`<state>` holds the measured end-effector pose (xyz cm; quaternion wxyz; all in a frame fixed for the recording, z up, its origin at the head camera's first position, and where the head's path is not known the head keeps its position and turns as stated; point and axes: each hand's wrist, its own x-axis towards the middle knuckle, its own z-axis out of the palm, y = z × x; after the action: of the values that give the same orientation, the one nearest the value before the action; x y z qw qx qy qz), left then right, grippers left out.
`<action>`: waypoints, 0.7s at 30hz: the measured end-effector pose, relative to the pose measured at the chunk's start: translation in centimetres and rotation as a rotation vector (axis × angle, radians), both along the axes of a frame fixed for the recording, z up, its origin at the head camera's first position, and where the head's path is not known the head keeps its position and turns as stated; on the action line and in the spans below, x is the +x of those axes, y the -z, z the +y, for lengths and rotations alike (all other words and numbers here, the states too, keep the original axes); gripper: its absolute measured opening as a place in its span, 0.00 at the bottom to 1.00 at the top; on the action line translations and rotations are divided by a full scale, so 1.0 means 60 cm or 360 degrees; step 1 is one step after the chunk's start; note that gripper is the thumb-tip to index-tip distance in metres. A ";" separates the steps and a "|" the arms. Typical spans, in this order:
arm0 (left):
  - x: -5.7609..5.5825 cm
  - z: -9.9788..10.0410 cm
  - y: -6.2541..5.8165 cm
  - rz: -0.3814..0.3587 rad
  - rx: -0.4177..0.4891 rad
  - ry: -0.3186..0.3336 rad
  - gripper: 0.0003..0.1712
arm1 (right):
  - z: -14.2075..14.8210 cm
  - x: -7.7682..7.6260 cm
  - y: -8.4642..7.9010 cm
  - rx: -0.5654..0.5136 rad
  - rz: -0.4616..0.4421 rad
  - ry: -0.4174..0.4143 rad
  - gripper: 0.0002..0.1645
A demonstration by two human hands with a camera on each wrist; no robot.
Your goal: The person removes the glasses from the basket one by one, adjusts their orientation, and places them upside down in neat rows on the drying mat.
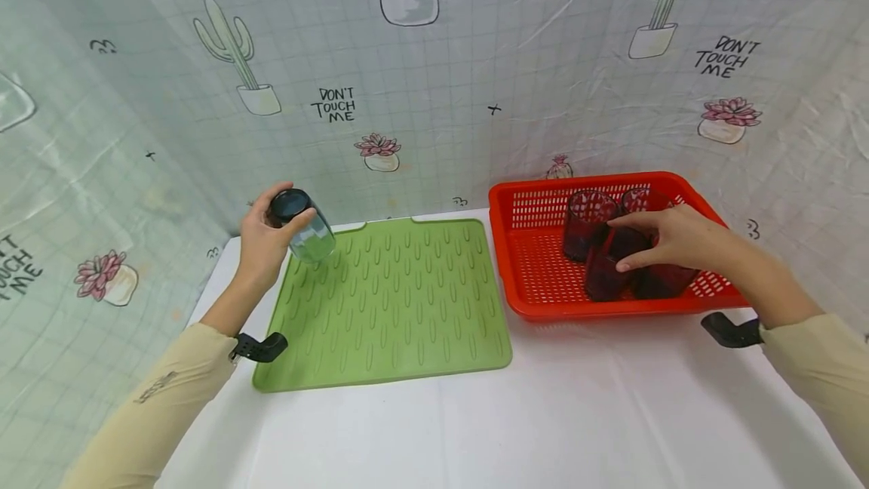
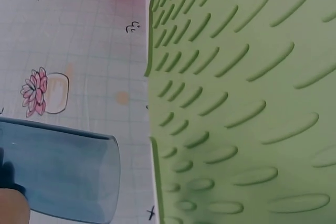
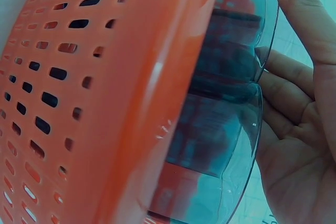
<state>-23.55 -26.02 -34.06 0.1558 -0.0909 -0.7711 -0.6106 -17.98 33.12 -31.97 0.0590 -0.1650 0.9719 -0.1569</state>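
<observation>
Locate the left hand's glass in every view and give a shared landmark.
Head: left of centre, glass in the left hand.
Left wrist: bottom left corner, cut off by the picture's edge.
Right wrist: not in it.
Landmark: red basket, in all three.

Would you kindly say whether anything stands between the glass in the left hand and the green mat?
Nothing visible does: the left hand holds the glass near the far left corner of the green mat, with no object showing between glass and mat in the left wrist view.
</observation>
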 end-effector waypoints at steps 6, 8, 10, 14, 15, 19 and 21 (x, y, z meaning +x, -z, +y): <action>-0.012 -0.004 0.012 0.0022 -0.0021 0.0010 0.36 | 0.002 0.000 0.002 0.0012 0.0039 -0.0008 0.48; -0.018 -0.007 0.018 0.0029 -0.0032 0.0008 0.36 | 0.001 -0.001 0.001 0.0026 0.0044 -0.0002 0.49; -0.026 -0.011 0.024 0.0028 -0.0050 0.0000 0.37 | 0.001 -0.001 0.001 0.0032 0.0041 0.0005 0.49; -0.040 -0.019 0.037 0.0015 -0.0100 -0.0030 0.38 | 0.002 -0.001 -0.001 0.0025 0.0033 0.0008 0.49; -0.042 -0.020 0.040 0.0013 -0.0110 -0.0038 0.38 | 0.002 -0.002 -0.002 0.0019 0.0027 0.0008 0.49; -0.052 -0.026 0.050 -0.0015 -0.0101 -0.0051 0.38 | 0.002 -0.002 -0.003 0.0007 0.0002 0.0011 0.49; -0.057 -0.029 0.055 -0.0033 -0.0084 -0.0053 0.37 | 0.002 -0.002 -0.002 0.0010 0.0000 0.0012 0.49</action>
<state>-26.99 -27.78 -37.37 0.1555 -0.0759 -0.7900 -0.5882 -18.12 33.24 -31.82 0.0591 -0.1613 0.9730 -0.1541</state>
